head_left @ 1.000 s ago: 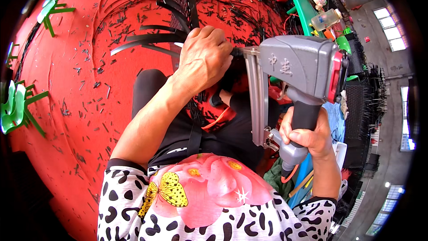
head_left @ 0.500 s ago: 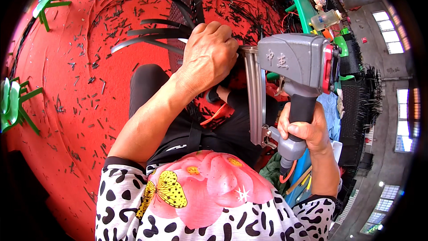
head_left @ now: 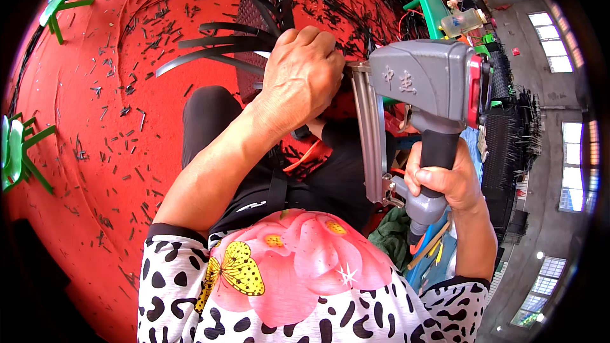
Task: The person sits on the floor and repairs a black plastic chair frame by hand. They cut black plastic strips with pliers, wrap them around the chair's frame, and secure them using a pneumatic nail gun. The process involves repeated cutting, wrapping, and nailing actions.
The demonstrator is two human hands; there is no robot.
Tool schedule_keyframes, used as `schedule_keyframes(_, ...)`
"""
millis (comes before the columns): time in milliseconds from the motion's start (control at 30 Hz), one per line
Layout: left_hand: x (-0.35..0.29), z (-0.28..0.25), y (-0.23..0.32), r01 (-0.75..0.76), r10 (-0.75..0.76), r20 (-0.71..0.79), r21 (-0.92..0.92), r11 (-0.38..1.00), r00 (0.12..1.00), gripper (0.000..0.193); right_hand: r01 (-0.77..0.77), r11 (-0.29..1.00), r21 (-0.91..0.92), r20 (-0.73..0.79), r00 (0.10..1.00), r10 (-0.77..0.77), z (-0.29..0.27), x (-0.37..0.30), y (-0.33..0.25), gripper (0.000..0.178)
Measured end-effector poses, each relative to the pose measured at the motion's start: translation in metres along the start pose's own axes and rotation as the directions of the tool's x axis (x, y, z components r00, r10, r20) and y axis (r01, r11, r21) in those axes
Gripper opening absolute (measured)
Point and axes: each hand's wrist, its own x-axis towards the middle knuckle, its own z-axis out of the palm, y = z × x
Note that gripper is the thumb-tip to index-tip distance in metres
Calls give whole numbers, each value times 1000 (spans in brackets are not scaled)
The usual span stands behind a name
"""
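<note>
My right hand (head_left: 452, 176) is wrapped round the black grip of a grey air nail gun (head_left: 420, 79). Its long metal magazine (head_left: 372, 133) slants down on the side facing my lap, and the nose end lies close to my left fist. My left hand (head_left: 304, 73) is closed, knuckles up, where several flat black strips (head_left: 219, 43) come together. Their loose ends fan out to the left. Beyond the fist stands a dark woven panel (head_left: 257, 16). What my left fingertips press on is hidden under the hand.
Short black offcuts (head_left: 130, 146) litter the red floor covering. Green stools (head_left: 22, 152) stand at the far left. A green bench (head_left: 426, 0) with a clear jar (head_left: 462, 22) is at the upper right. Dark woven pieces (head_left: 511, 133) are stacked along the right. Dark green cloth (head_left: 391, 235) lies beside my lap.
The nail gun and my right hand have shifted slightly to the right. My left fist has moved a little up and right, still closed at the strips.
</note>
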Motion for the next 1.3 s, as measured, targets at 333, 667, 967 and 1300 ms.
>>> schedule_keyframes(333, 1, -3, -1, 13, -13, 24, -15, 1000, 1000, 24, 66, 998, -1, 15, 998, -66, -6, 3, 6, 17)
schedule_keyframes(667, 6, -6, -3, -25, 24, 57, 16, 1000, 998, 29, 300, 947, 110, -489, 846, -212, -112, -41, 67, 48)
schedule_keyframes(967, 25, -5, -9, 206, -200, 222, -2, 979, 954, 57, -517, 845, -140, -889, 441, 123, -288, -51, 234, 44)
schedule_keyframes(1300, 34, -9, -73, 412, -378, 203, -168, 895, 903, 63, -756, 635, -156, -955, 280, 100, -309, -37, 264, 55)
